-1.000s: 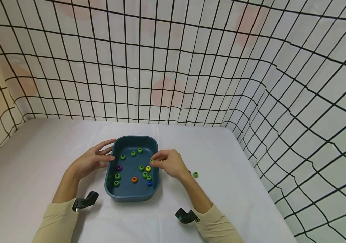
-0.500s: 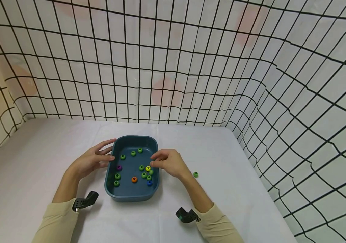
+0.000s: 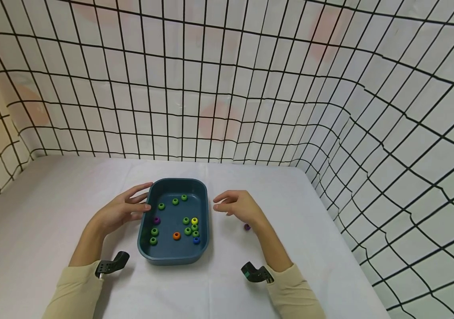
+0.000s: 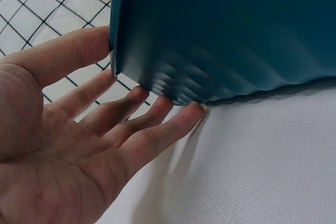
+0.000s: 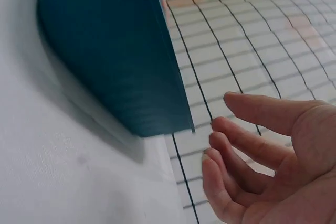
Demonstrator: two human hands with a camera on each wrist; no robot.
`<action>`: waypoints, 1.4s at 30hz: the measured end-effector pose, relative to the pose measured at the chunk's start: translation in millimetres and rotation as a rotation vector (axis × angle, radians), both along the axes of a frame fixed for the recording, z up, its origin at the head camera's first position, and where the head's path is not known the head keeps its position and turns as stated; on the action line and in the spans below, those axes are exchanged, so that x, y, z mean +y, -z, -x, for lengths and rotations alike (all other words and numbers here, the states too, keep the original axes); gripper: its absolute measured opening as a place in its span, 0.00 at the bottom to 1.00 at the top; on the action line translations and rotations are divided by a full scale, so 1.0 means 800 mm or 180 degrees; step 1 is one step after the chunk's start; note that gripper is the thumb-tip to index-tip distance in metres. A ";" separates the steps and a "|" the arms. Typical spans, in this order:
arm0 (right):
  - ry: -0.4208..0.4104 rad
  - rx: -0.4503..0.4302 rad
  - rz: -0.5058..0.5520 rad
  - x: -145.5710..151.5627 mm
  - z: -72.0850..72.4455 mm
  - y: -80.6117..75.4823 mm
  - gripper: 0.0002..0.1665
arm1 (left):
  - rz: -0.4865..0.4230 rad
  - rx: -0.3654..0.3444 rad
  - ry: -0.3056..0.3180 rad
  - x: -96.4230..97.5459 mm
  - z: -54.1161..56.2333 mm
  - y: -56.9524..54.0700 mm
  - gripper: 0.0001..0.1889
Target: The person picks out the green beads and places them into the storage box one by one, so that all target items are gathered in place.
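A blue-teal rectangular tray (image 3: 172, 254) stands on the white cloth with several beads inside. Most are green beads (image 3: 186, 220); there is also a yellow bead (image 3: 194, 220), an orange bead (image 3: 176, 235), a blue bead (image 3: 196, 240) and a purple bead (image 3: 157, 220). My left hand (image 3: 117, 211) rests against the tray's left side, thumb at the rim and fingers (image 4: 157, 137) spread along the outer wall. To the right of the tray my right hand (image 3: 239, 206) hovers with nothing in it, its fingers (image 5: 252, 142) loosely bent and apart from the wall.
On the cloth under my right wrist lies another purple bead (image 3: 247, 227). Black grid netting (image 3: 195, 106) over pale walls closes off the back and sides of the table. White cloth (image 3: 310, 257) extends right of the tray.
My right hand has let a green bead fall among the others in the tray, then drawn back rightward over the cloth. Its forearm now covers the loose green bead. The left hand stays put.
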State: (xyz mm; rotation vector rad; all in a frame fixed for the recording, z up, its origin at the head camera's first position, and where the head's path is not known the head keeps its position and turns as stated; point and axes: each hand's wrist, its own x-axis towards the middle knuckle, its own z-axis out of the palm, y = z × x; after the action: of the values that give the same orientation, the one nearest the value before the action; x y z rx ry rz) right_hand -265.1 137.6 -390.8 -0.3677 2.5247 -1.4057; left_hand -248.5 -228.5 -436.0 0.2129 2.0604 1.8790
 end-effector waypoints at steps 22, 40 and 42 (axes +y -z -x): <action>-0.0289 -0.0763 -0.0501 0.075 0.034 0.023 0.19 | -0.0035 -0.0035 -0.0057 0.002 -0.001 0.001 0.44; -0.0505 -0.0777 -0.0626 0.077 0.038 0.041 0.18 | -0.0055 0.0027 -0.0012 0.001 -0.001 0.000 0.45; -0.0495 -0.0756 -0.0660 0.075 0.039 0.043 0.17 | -0.0043 0.0026 -0.0025 0.001 -0.001 0.001 0.45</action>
State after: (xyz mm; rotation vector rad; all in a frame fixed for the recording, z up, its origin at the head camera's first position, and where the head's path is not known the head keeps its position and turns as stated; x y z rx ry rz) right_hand -296.7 197.6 -425.6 -0.3287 2.3627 -1.0520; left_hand -247.8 -227.4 -436.9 0.2164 2.0573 1.9003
